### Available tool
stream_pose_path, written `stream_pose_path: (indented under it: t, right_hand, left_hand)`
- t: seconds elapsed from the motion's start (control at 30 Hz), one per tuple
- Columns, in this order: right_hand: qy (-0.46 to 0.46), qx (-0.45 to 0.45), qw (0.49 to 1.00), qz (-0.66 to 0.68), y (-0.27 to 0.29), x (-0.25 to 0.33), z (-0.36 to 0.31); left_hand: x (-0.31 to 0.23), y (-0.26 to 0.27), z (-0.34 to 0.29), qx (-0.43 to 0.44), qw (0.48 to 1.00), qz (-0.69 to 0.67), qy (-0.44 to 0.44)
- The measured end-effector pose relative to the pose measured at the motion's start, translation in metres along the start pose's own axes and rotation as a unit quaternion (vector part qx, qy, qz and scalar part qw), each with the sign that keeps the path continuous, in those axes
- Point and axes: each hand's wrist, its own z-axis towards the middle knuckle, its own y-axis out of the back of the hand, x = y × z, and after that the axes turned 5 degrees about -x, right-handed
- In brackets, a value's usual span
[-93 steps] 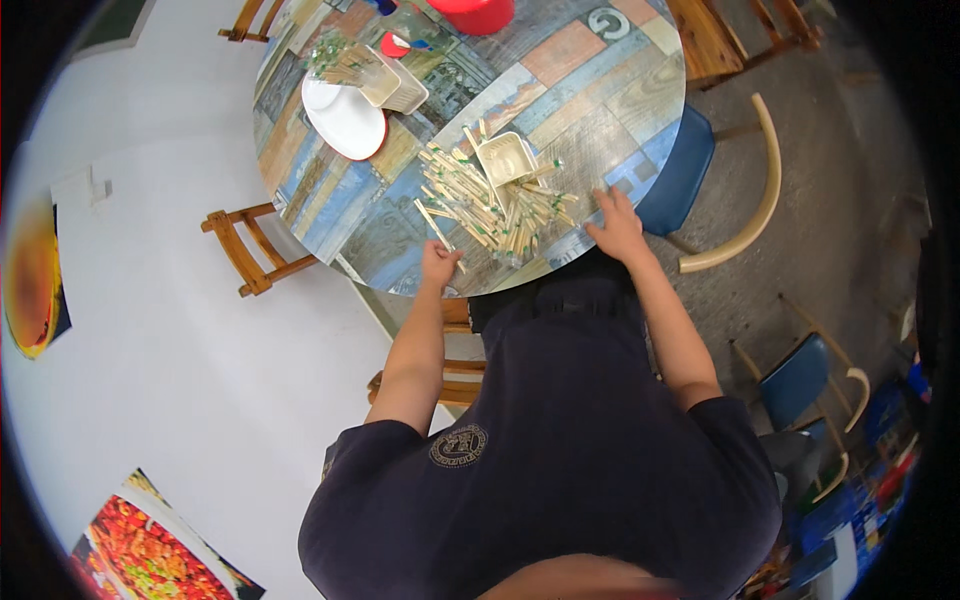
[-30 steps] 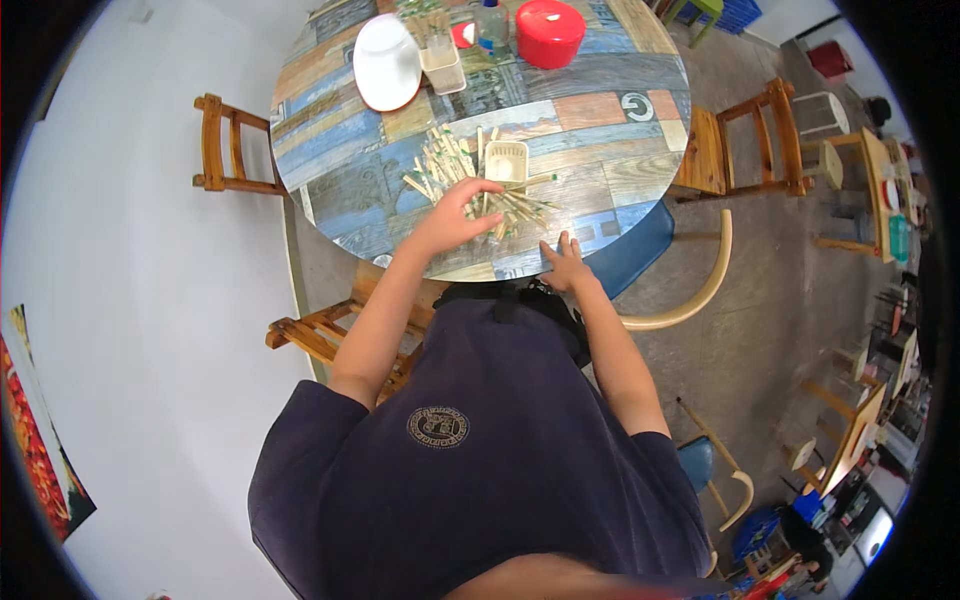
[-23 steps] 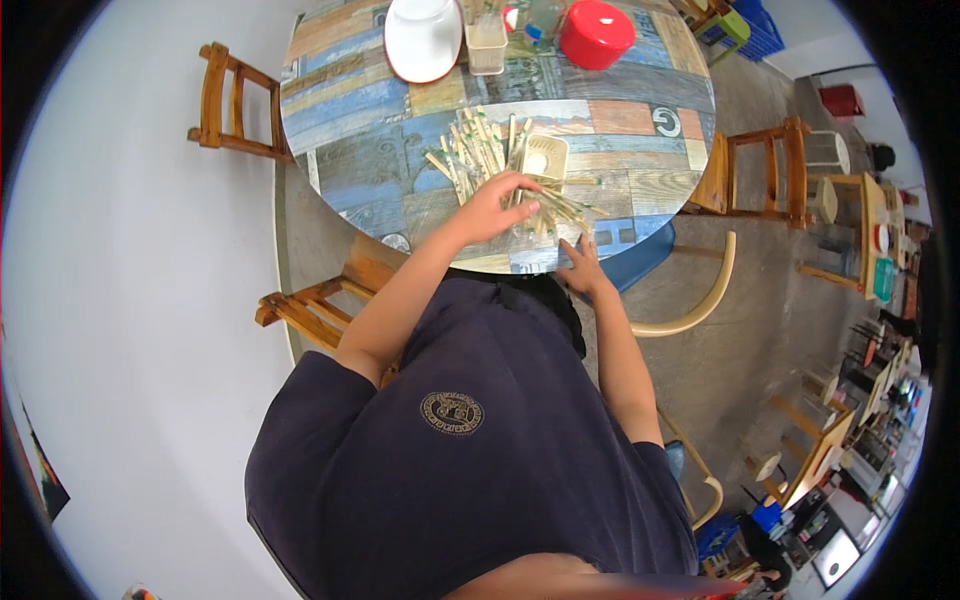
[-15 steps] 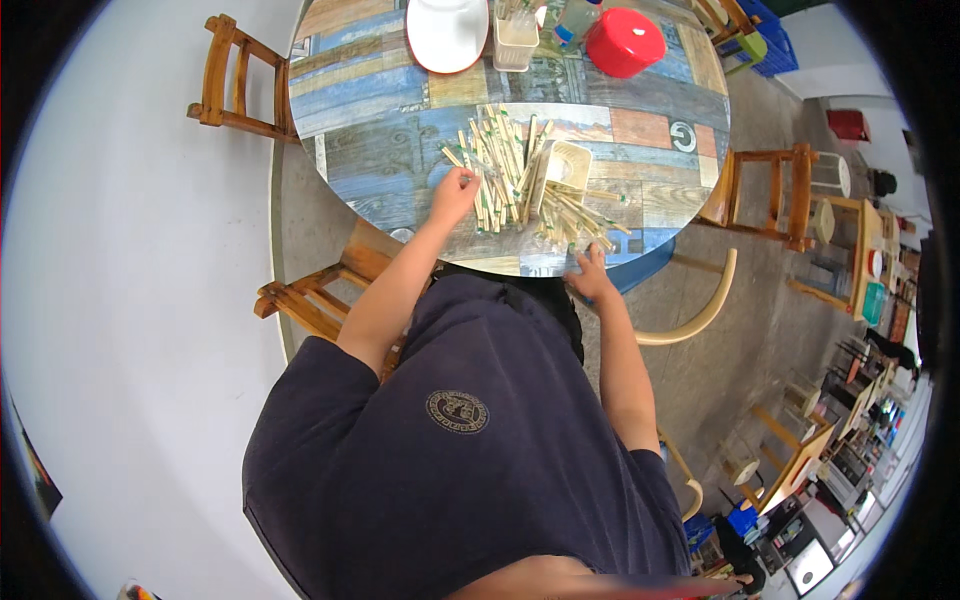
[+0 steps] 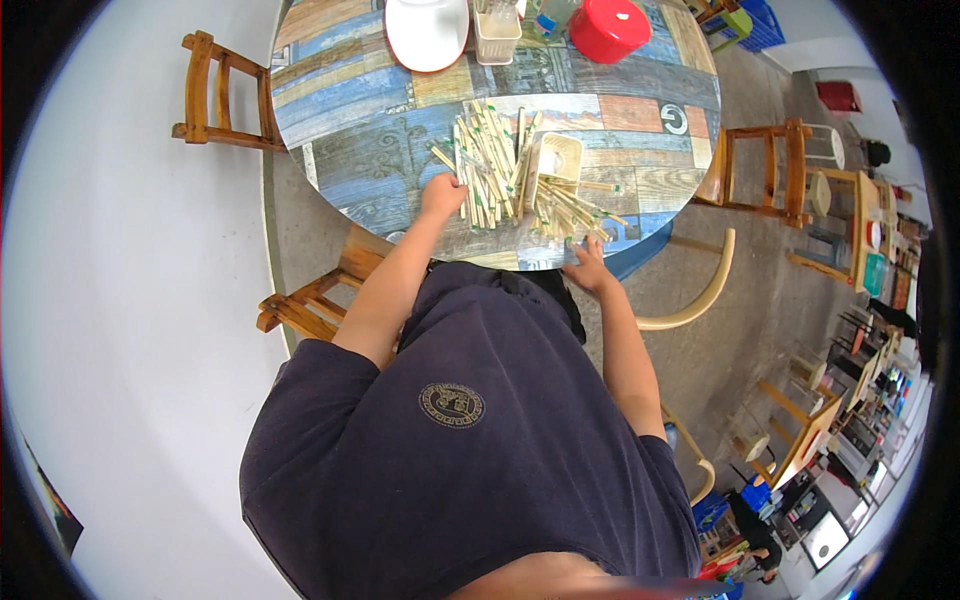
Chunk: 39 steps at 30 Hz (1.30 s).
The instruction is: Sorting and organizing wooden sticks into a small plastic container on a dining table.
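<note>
Nearest the camera, the person's dark shirt fills the lower frame and hides the lap, the seat and the near rim of the round tabletop [image 5: 350, 110]. Both forearms rise from it toward the table. Left hand [image 5: 443, 191]: at the left edge of the pile of wooden sticks [image 5: 495, 170], fingers curled against the nearest sticks; it looks to pinch one or two, but the fingertips are too small to confirm a closed grip. Right hand [image 5: 589, 268]: at the near right rim of the tabletop, fingers spread and flat, touching the ends of the sticks that fan out there; nothing seen clasped. The sticks lie mid-table in a loose heap, pale with some green tips, overlapping so that single pieces cannot be counted. A small cream box [image 5: 553, 160] sits among them, open side up, contents not readable. Farther off: a white plate [image 5: 427, 30], a clear square cup [image 5: 497, 32] just beside it, and a red lid-shaped container [image 5: 609, 27], all cut by the upper frame edge. Wooden chairs [image 5: 225, 95] flank the table left and right; the room at far right is too bent and small to resolve.
</note>
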Motion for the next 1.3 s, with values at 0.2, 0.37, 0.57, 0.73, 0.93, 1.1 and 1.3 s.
stream_pose_path:
  t: [0.2,0.37,0.57,0.73,0.93,1.1,1.3]
  right_hand:
    - [-0.004,-0.008,1.0,0.019,-0.001,0.001,-0.002]
    - [0.012,-0.029,0.999,0.022,-0.007,-0.005,0.005]
    - [0.015,-0.073,0.997,0.021,-0.02,-0.028,0.014]
    - [0.022,-0.089,0.995,0.035,-0.015,-0.013,0.008]
    - [0.063,-0.181,0.977,0.093,-0.005,-0.013,-0.004]
    - [0.003,-0.334,0.759,0.56,0.034,0.033,-0.061]
    - [0.24,-0.503,0.774,0.302,0.091,0.139,-0.135]
  left_hand:
    - [0.011,0.016,-0.035,0.025,0.969,-0.238,0.06]
    - [-0.009,0.041,-0.065,0.008,0.935,-0.349,-0.062]
    - [-0.128,0.08,-0.097,-0.005,0.91,-0.312,-0.274]
    - [-0.163,0.067,-0.084,0.07,0.9,-0.167,-0.396]
    - [-0.144,0.033,-0.072,0.106,0.909,-0.113,-0.388]
    - [-0.135,0.04,-0.072,0.092,0.909,-0.15,-0.377]
    - [-0.105,0.045,-0.068,0.051,0.926,-0.185,-0.326]
